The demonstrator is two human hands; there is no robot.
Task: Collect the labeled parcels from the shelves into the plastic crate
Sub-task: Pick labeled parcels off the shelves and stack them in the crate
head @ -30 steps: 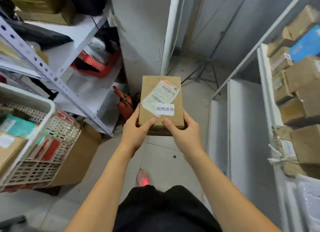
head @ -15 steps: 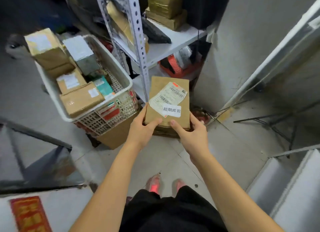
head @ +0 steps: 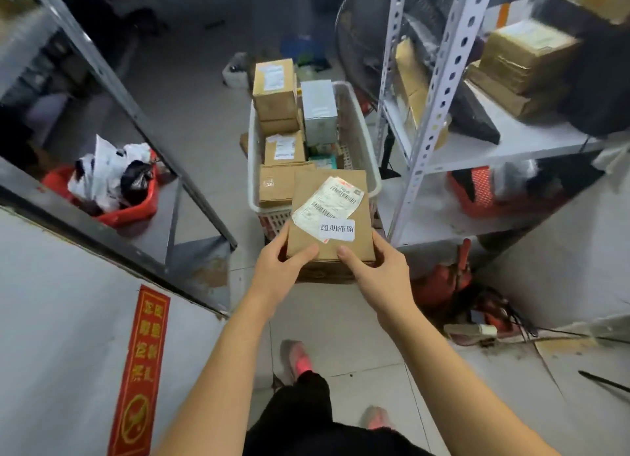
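I hold a brown cardboard parcel (head: 327,247) with a barcode label and a white sticker, level in front of me. My left hand (head: 279,271) grips its near left corner, my right hand (head: 375,268) its near right corner, thumbs on top. The parcel hangs over the near end of the white plastic crate (head: 370,169), which stands on the floor straight ahead. Several labeled parcels lie in the crate, among them a tall brown box (head: 274,90) and a grey-white box (head: 318,109).
A white perforated shelf rack (head: 439,90) stands right of the crate, carrying brown boxes (head: 525,60). A red basket with bags (head: 109,189) sits under a dark frame at left. A fan (head: 361,36) stands behind the crate. A red object and cables lie on the floor at right.
My view has swung left, so the crate now lies straight ahead instead of at the left. The parcel, still held in both hands, is now over the crate's near end.
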